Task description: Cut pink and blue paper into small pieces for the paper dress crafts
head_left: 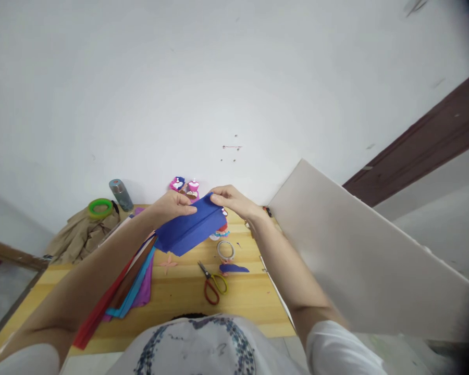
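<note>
A dark blue sheet of paper [191, 227] with a lengthwise crease hangs raised above the table between both hands. My left hand [171, 206] pinches its upper left edge, thumb on the near face. At the upper right corner my right hand [230, 200] grips the same sheet between thumb and fingers. Beneath it on the table lie scissors [211, 285] with one red and one yellow handle, a roll of tape [225, 250], a blue cut scrap [234, 268] and a peach star-like cutout [168, 264].
Several coloured sheets [135, 278] lie under my left forearm. Pink cup-shaped crafts [193, 186] stand by the wall. At the left are a flask [121, 195], a green ring [100, 208] and tan cloth [76, 237]. A pale board [359, 260] leans at the right.
</note>
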`<state>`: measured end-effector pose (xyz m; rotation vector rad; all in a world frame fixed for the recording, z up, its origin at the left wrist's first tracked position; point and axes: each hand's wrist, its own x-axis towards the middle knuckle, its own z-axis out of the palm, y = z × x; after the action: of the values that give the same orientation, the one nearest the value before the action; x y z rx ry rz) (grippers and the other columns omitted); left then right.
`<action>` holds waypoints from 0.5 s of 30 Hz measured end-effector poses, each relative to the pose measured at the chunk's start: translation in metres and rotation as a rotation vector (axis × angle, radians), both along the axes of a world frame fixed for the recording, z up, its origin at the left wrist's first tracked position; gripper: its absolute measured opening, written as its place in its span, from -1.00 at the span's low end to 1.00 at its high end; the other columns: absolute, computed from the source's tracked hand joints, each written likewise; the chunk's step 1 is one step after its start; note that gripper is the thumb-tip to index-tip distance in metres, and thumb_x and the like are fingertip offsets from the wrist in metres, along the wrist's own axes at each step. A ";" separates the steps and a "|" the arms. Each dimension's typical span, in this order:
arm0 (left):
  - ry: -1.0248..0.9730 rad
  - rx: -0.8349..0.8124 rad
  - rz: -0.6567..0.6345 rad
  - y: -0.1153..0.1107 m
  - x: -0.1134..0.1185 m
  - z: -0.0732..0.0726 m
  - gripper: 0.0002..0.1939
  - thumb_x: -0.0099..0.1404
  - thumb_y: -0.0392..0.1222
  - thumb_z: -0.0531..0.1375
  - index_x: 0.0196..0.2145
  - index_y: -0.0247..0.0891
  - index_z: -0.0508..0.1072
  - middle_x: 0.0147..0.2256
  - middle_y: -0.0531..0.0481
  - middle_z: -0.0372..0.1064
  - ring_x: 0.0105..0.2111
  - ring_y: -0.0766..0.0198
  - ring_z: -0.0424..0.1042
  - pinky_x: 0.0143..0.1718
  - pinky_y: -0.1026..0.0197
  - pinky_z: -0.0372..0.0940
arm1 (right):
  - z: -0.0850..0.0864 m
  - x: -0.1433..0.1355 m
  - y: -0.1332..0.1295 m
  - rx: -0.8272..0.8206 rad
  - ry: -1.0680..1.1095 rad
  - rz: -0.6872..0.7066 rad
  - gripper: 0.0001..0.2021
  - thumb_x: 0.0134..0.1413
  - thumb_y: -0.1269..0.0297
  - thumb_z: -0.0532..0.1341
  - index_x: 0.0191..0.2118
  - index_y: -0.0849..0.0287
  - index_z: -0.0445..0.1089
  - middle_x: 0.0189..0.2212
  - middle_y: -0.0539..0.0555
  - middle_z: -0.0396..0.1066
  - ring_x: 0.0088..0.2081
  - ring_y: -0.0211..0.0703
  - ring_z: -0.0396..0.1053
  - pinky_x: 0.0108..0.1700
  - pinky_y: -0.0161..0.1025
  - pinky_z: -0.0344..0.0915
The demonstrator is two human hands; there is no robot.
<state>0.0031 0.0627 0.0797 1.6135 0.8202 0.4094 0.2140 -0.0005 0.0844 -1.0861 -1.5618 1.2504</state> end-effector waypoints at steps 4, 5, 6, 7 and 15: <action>0.012 0.022 -0.008 -0.001 0.003 0.000 -0.75 -0.07 -0.06 0.38 -0.62 -0.32 0.51 -0.72 0.07 0.32 -0.74 0.38 0.24 -0.69 0.34 0.05 | 0.001 -0.005 0.002 -0.010 -0.018 -0.043 -0.60 -0.24 -0.04 0.40 -0.51 0.25 0.40 -0.67 -0.12 0.22 -0.61 -0.37 0.13 -0.52 -0.35 0.08; 0.011 0.006 -0.009 -0.002 0.002 0.000 -0.74 -0.06 -0.05 0.38 -0.61 -0.32 0.52 -0.71 0.06 0.33 -0.74 0.37 0.25 -0.69 0.34 0.06 | 0.000 -0.005 0.003 -0.002 -0.021 -0.072 -0.61 -0.25 -0.02 0.41 -0.53 0.24 0.38 -0.68 -0.12 0.22 -0.62 -0.37 0.13 -0.53 -0.36 0.08; 0.008 -0.019 -0.016 -0.002 0.001 0.000 -0.73 -0.05 -0.03 0.39 -0.59 -0.33 0.54 -0.70 0.04 0.36 -0.73 0.36 0.27 -0.69 0.33 0.09 | -0.001 -0.004 0.003 0.008 -0.026 -0.102 -0.61 -0.26 -0.02 0.41 -0.54 0.24 0.38 -0.68 -0.11 0.23 -0.62 -0.37 0.13 -0.53 -0.36 0.07; 0.002 -0.053 -0.031 -0.002 -0.001 -0.001 -0.71 -0.04 -0.02 0.39 -0.55 -0.34 0.57 -0.67 0.01 0.40 -0.71 0.34 0.30 -0.67 0.32 0.12 | -0.002 -0.003 0.003 0.014 -0.031 -0.133 -0.61 -0.27 -0.01 0.40 -0.54 0.24 0.38 -0.68 -0.11 0.24 -0.62 -0.37 0.13 -0.54 -0.36 0.06; -0.156 -0.174 0.072 0.002 -0.028 -0.015 -0.61 -0.13 -0.01 0.47 -0.40 -0.38 0.62 -0.46 -0.13 0.56 -0.50 0.23 0.50 -0.43 0.25 0.38 | -0.015 0.017 -0.003 0.070 0.006 -0.399 -0.64 -0.26 -0.01 0.38 -0.56 0.20 0.36 -0.69 -0.10 0.24 -0.63 -0.35 0.12 -0.57 -0.36 0.02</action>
<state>-0.0254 0.0645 0.0652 1.3761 0.7755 0.4946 0.2306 -0.0032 0.0694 -1.2715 -1.2920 0.9202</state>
